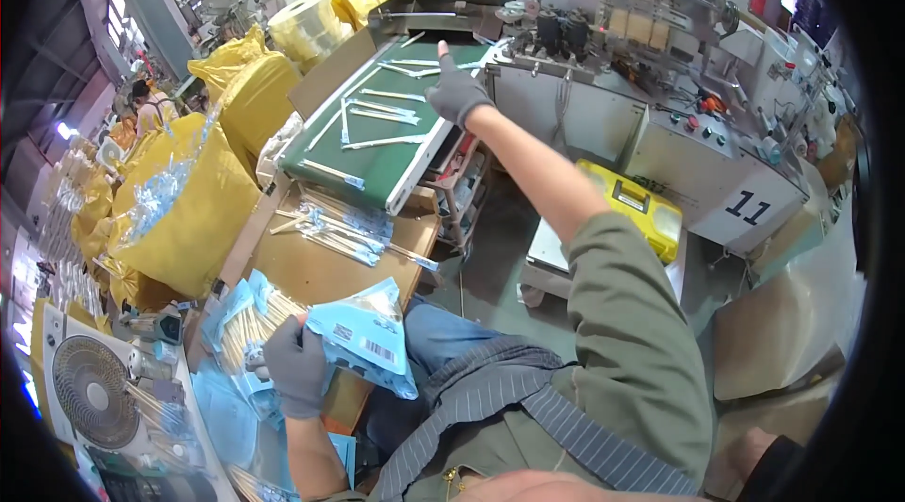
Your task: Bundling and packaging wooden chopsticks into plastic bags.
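My left hand [297,365], in a grey glove with bare fingertips, is closed on the edge of a blue printed plastic bag [363,337]. Beside it, bundled wooden sticks that look like chopsticks [253,330] lie in blue wrapping. My right hand [459,95], gloved the same way, is stretched over the right side of a green conveyor belt [382,160]. One finger points forward, the others look curled, and nothing shows in its grasp. Thin wrapped chopsticks [385,113] lie scattered on the belt. More wrapped chopsticks [335,230] are heaped on the brown tabletop [292,268] below the belt's near end.
Large yellow sacks [189,219] line the left, one with clear wrappers. A fan [92,391] lies at lower left. A yellow case [633,205] rests on a low cart to the right, before a machine cabinet [726,177]. Another person's hand [754,450] shows at lower right.
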The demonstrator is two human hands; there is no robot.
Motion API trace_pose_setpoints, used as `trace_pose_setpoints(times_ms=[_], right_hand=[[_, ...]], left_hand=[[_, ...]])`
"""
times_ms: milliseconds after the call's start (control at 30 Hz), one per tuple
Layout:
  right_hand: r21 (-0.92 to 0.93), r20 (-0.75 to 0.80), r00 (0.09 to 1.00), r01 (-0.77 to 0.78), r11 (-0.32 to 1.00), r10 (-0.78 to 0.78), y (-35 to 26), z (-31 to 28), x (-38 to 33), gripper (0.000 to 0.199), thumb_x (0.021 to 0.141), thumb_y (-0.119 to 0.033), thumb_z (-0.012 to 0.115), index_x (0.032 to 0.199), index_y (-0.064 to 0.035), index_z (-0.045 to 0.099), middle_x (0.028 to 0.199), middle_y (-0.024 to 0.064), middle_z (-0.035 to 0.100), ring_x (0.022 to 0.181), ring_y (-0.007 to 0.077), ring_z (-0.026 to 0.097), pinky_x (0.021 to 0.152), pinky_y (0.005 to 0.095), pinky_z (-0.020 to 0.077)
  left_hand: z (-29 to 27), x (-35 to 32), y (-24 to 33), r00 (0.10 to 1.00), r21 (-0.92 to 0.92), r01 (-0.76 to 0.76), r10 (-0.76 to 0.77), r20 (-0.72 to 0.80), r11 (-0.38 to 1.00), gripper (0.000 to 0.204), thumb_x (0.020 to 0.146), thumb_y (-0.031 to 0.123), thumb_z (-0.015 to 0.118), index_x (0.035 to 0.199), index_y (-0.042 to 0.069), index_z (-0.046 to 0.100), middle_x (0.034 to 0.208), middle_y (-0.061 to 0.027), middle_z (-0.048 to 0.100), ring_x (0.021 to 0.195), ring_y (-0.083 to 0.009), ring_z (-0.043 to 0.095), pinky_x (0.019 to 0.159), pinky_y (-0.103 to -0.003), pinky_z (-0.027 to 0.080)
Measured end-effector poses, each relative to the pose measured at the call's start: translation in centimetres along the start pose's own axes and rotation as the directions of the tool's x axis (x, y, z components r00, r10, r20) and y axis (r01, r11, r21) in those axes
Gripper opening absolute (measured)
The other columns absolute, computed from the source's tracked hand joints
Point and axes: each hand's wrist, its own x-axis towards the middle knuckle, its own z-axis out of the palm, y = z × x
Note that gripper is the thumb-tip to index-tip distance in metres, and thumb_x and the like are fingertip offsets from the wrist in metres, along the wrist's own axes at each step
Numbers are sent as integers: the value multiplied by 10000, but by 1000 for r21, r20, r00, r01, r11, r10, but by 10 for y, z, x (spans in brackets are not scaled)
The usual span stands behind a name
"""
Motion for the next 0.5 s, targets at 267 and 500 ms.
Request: trace_pose_setpoints(times_ms=[267, 500], right_hand=[[-55, 358, 926, -104, 993, 117, 16, 81, 8, 770, 787, -205, 534, 1475, -153, 193, 1156, 260, 578, 1045, 378, 587, 909, 416, 450], [-149, 363, 922, -81, 986, 131, 40, 150, 51, 737, 810, -218, 525, 1472, -143, 210, 1186, 247, 576, 1059, 366, 591, 904, 423, 462]], left_hand=[[4, -11, -10, 997, 47, -65, 67, -30, 997, 163, 842, 78, 546, 855, -46, 650, 633, -114, 603, 593, -107, 546, 547, -269, 417], [12, -8, 11, 994, 138, -66, 77, -74, 988, 143, 791, 33, 547, 851, -40, 655, 664, -147, 604, 595, -202, 578, 580, -302, 438]])
